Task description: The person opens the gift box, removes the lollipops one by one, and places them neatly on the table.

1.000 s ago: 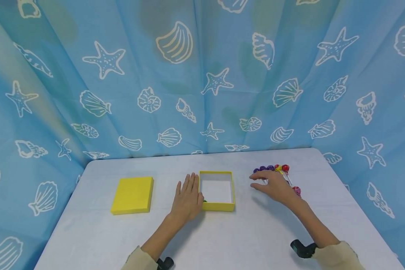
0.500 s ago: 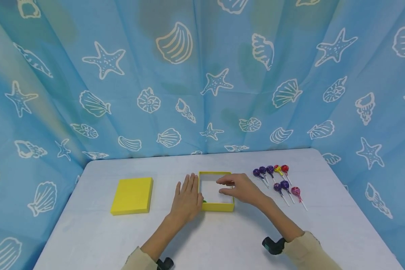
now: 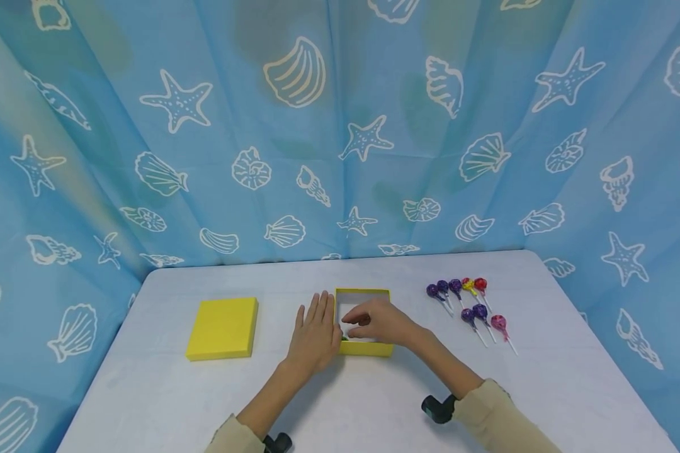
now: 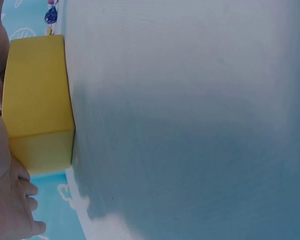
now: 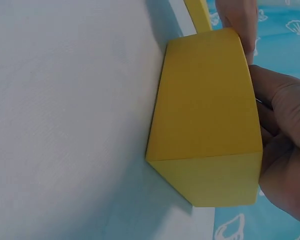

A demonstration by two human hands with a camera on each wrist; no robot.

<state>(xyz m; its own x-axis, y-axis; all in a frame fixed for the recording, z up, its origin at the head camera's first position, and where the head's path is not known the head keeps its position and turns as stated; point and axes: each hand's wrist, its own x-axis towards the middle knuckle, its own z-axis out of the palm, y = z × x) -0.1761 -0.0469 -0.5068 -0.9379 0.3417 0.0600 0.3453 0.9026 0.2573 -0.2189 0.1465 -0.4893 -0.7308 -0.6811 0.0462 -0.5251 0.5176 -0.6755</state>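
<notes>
A yellow box point(image 3: 365, 348) with a white inside stands without a lid in the middle of the table. Along its left side lies my left hand point(image 3: 313, 336), fingers straight and thumb at the rim. My right hand point(image 3: 381, 321) reaches over the right rim into the box, a gap showing between its thumb and bent fingers. Just ahead of those fingers, a small green thing point(image 3: 344, 338) shows in the box's near left corner, mostly hidden. In the right wrist view the box wall point(image 5: 205, 100) hides the fingertips of my right hand point(image 5: 290, 120).
A yellow lid point(image 3: 223, 328) lies flat on the white table point(image 3: 294, 402) to the left. Several lollipops, purple ones point(image 3: 480, 311), a red one point(image 3: 480, 285), a yellow one and a pink one point(image 3: 498, 323), lie at right. Behind hangs a blue shell-print curtain point(image 3: 340, 126).
My right hand has moved left from over the lollipops into the box, its thumb and fingers coming closer together. The left hand has stayed against the box's left side.
</notes>
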